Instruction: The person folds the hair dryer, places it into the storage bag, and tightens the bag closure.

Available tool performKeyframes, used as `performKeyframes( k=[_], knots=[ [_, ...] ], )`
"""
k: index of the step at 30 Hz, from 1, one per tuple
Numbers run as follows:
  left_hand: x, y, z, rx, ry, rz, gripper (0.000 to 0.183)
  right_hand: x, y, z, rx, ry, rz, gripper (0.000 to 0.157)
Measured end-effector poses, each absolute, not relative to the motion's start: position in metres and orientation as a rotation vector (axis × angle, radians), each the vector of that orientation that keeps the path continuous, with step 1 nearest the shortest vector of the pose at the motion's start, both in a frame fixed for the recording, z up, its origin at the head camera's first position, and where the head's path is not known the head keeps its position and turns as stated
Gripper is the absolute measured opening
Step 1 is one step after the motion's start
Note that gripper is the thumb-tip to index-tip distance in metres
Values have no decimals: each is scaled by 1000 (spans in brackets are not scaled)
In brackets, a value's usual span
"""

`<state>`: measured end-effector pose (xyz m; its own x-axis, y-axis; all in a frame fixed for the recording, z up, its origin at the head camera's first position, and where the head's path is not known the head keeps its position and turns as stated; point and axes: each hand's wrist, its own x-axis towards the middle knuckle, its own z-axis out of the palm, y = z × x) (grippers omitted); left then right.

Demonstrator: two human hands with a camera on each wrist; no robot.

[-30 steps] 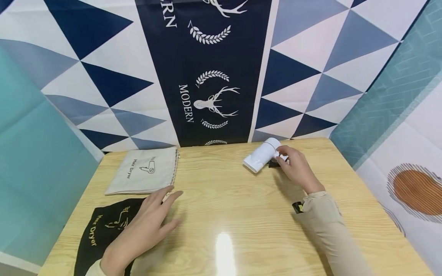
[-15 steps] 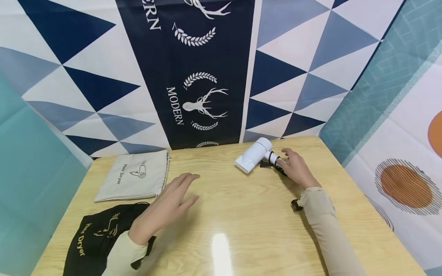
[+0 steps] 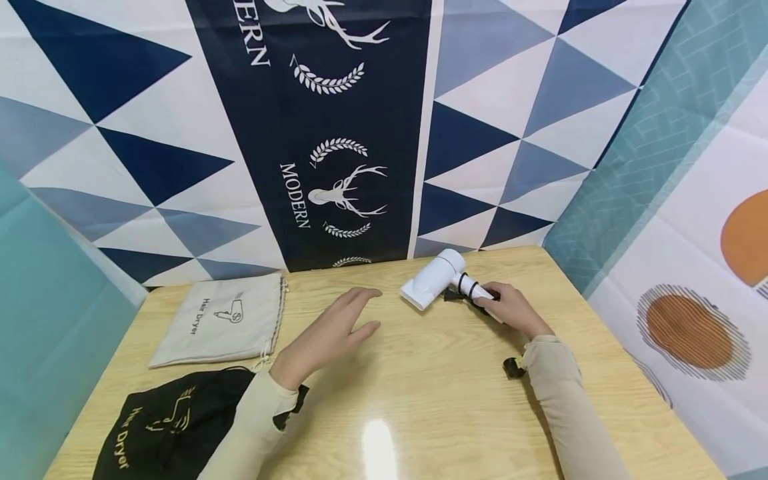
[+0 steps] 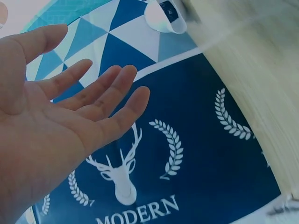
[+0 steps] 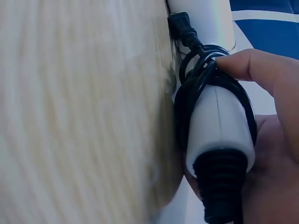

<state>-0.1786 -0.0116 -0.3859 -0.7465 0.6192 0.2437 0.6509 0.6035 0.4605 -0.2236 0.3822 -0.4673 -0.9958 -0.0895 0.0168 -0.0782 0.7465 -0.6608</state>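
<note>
A white hair dryer (image 3: 433,279) lies at the back right of the table, its nozzle toward the left. Its black cord (image 5: 189,100) is wound round the handle (image 5: 219,119), and the plug (image 5: 181,25) sits beside the barrel. My right hand (image 3: 510,310) grips the handle; in the right wrist view the thumb touches the cord and the other fingers are partly hidden behind the handle. My left hand (image 3: 327,337) hovers over the middle of the table, fingers extended and holding nothing. In the left wrist view its palm (image 4: 46,130) shows bare.
A cream drawstring bag (image 3: 219,320) printed "Hair Dryer" lies flat at the back left. In front of it is a black bag (image 3: 168,427) with gold print, partly covered by the left sleeve. A patterned wall covering (image 3: 336,133) rises behind the table (image 3: 456,413).
My left hand has moved right and away from the black bag toward the hair dryer. My right hand has shifted from near the barrel along the handle to its end. The camera view has turned slightly.
</note>
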Motion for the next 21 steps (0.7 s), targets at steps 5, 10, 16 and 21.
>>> performKeyframes(
  k=[5, 10, 16, 21],
  knots=[
    [-194, -9, -392, -1018, -2781, -983, 42, -223, 380, -473, -170, 2956, -1088, 36],
    [-208, -11, -402, -893, -2803, -1037, 37, -217, 387, -474, -201, 2984, -1065, 35],
    [-215, -17, -404, -823, -2797, -1065, 37, -218, 390, -473, -270, 2972, -1068, 34],
    [-215, -27, -403, -781, -2784, -1096, 36, -224, 377, -469, -288, 2962, -1081, 34]
  ],
)
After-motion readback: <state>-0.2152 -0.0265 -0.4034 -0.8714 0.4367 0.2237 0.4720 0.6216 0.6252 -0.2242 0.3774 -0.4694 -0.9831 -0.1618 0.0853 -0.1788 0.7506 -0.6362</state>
